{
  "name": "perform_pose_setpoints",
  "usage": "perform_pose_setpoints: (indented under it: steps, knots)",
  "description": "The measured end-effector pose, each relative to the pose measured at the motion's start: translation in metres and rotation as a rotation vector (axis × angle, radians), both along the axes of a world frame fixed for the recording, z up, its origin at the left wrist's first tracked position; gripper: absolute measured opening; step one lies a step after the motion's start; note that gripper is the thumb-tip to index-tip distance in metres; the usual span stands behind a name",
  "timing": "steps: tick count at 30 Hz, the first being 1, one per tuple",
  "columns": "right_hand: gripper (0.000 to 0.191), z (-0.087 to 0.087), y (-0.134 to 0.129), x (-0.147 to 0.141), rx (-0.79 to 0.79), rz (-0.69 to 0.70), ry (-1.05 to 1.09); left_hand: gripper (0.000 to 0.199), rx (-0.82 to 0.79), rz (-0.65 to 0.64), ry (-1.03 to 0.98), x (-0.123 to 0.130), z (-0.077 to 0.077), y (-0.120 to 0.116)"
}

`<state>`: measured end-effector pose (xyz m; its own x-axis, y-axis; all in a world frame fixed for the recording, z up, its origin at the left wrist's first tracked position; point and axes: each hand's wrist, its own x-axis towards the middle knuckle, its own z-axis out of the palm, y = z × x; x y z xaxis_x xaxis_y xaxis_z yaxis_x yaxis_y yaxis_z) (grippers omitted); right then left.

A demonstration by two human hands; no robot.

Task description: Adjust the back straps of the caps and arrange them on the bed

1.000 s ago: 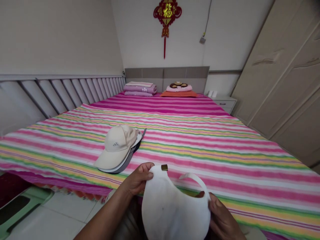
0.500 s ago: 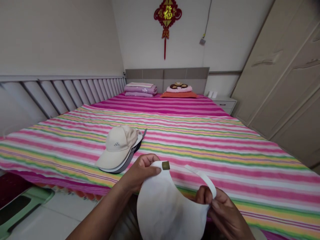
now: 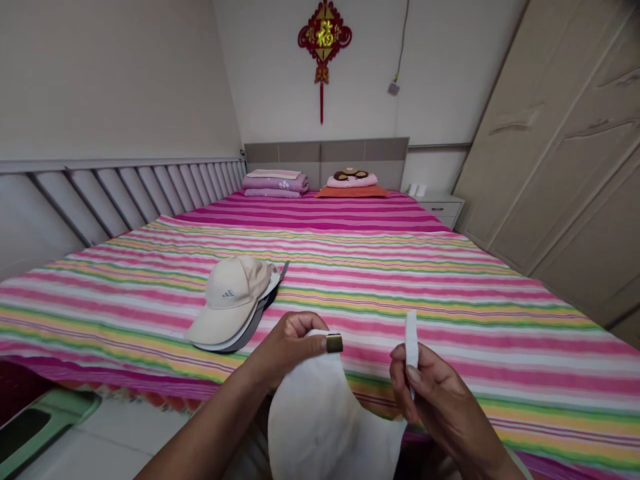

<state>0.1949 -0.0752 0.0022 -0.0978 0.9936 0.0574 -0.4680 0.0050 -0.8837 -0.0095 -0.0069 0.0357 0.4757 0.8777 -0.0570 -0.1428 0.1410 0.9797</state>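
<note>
A white cap (image 3: 325, 420) hangs between my hands at the bottom of the head view, its back opening turned up toward the bed. My left hand (image 3: 297, 340) pinches the cap's edge beside a brass-coloured buckle (image 3: 335, 343). Between thumb and fingers, my right hand (image 3: 433, 390) grips the cap's white strap (image 3: 411, 333), whose free end points upward. The strap is out of the buckle, with a gap between the two. The cap's lower part is cut off by the frame.
Left of my hands, a beige cap (image 3: 230, 293) lies stacked on several others on the striped bedspread (image 3: 360, 280). Folded purple bedding (image 3: 275, 183) and a pink pile (image 3: 353, 180) sit by the headboard. A green stool (image 3: 45, 427) stands at lower left.
My right hand has slid along the strap toward its free end and raised it upright. My left thumb has moved up against the buckle. The view has shifted slightly.
</note>
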Motion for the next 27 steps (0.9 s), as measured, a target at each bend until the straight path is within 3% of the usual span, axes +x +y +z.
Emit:
perform_pose_setpoints:
  steps: [6, 10, 14, 27]
  knots:
    - [0.032, 0.014, 0.002, 0.003, 0.060, 0.000, -0.166, 0.020, -0.108, -0.079, -0.093, 0.002, -0.003, 0.002]
    - [0.026, 0.020, 0.006, -0.003, 0.023, 0.074, -0.243, 0.022, -0.159, -0.143, -0.152, 0.009, -0.008, 0.005]
    - [0.029, 0.024, 0.013, -0.014, -0.035, 0.087, -0.258, 0.020, -0.126, -0.169, -0.240, 0.016, -0.011, 0.005]
    - [0.030, 0.008, 0.024, -0.033, -0.133, 0.097, -0.030, 0.027, 0.083, -0.129, -0.089, 0.024, -0.023, 0.001]
